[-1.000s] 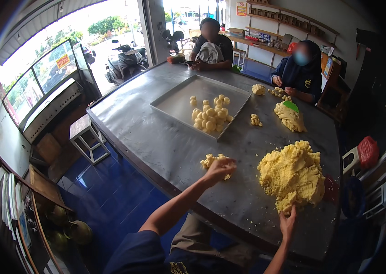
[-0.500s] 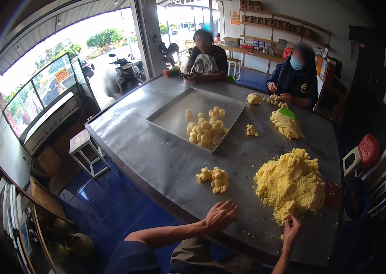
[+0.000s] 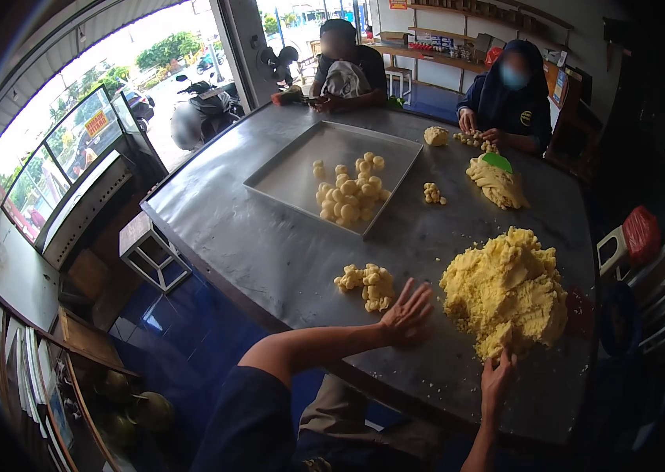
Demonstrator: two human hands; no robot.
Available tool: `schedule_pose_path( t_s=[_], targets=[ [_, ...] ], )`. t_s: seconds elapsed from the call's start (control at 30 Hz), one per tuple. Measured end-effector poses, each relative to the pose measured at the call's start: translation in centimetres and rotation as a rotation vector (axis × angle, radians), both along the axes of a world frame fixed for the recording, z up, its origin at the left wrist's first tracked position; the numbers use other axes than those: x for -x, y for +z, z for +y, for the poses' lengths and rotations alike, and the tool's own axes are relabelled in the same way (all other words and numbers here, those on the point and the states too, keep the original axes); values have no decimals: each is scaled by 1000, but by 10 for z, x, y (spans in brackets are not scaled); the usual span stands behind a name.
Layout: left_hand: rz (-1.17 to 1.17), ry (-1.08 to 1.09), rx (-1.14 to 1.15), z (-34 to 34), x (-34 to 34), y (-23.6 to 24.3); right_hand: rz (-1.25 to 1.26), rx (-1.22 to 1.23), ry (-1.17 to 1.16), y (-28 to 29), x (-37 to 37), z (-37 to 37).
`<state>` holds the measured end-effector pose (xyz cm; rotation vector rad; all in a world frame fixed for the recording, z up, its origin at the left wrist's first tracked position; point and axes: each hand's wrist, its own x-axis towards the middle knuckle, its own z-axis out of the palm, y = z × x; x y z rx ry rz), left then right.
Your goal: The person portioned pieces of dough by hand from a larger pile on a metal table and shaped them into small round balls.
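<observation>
My left hand [image 3: 408, 315] is open, fingers spread and slightly blurred, low over the steel table [image 3: 230, 240] between a cluster of small dough lumps [image 3: 376, 287] and a large crumbly yellow dough heap [image 3: 505, 283]. My right hand [image 3: 497, 366] has its fingers curled on the heap's lower edge, gripping some of that dough. Farther back, a square metal tray [image 3: 285, 177] holds many round dough balls [image 3: 348, 197]. Right of it are a small lump group [image 3: 433, 193], a smooth dough mass [image 3: 497, 189] with a green tool [image 3: 497, 162] on it, and another dough lump [image 3: 436, 136].
Two co-workers sit across the table: one [image 3: 352, 75] in dark clothing at the back, another [image 3: 509, 98] in navy and a mask, handling small lumps. A stool [image 3: 151, 240] stands left; a chair with a red bag [image 3: 641, 236] is at right. Motorcycles show through the doorway.
My left hand left the lump cluster for the near table edge, then moved right and forward, fingers spreading. My right hand stays at the heap's lower edge. The view has shifted slightly.
</observation>
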<state>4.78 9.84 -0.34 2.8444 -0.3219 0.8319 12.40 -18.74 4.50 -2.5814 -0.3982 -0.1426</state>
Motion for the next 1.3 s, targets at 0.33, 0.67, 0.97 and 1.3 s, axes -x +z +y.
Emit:
schedule_pose_path(
  t_s=[0.33, 0.67, 0.97, 1.3],
  targets=[
    [-48, -145, 13, 9, -2, -7, -43, 74, 288, 31, -19, -18],
    [57, 246, -183, -21, 13, -18, -33, 213, 117, 4, 41, -33],
    [-4, 405, -4, -62, 71, 21, 126, -18, 85, 11, 17, -16],
    [64, 579, 647, -67, 72, 16, 52, -48, -80, -25, 0, -17]
  ],
)
